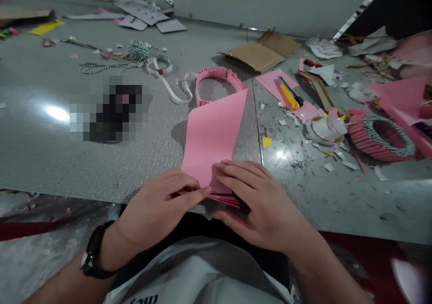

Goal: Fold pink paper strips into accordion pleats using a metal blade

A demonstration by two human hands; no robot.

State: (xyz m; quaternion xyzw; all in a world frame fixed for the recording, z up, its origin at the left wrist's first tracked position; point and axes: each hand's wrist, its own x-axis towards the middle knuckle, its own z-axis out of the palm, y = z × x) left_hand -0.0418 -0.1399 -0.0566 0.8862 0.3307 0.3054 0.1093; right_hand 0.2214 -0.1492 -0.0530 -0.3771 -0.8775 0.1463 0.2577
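Observation:
A sheet of pink paper [212, 133] lies in front of me, its near end folded into several stacked layers and its far end curling up off the table. My left hand [165, 200] is closed on the folded near edge, with thumb and fingers pinching the layers. My right hand [253, 196] lies on the paper's right side, fingers stretched out flat on it and the thumb apart, below the folded edge. Just behind the sheet stands a ring of pleated pink paper [221, 73], partly hidden by the curled end.
A yellow utility knife [288, 95] lies at right, near a roll of white tape [326, 131] and a pink pleated ring with green-white cord [381, 135]. Cord [138, 52], white ribbon [173, 92], cardboard [263, 52] and paper scraps lie farther back. A blurred dark object [114, 113] is at left.

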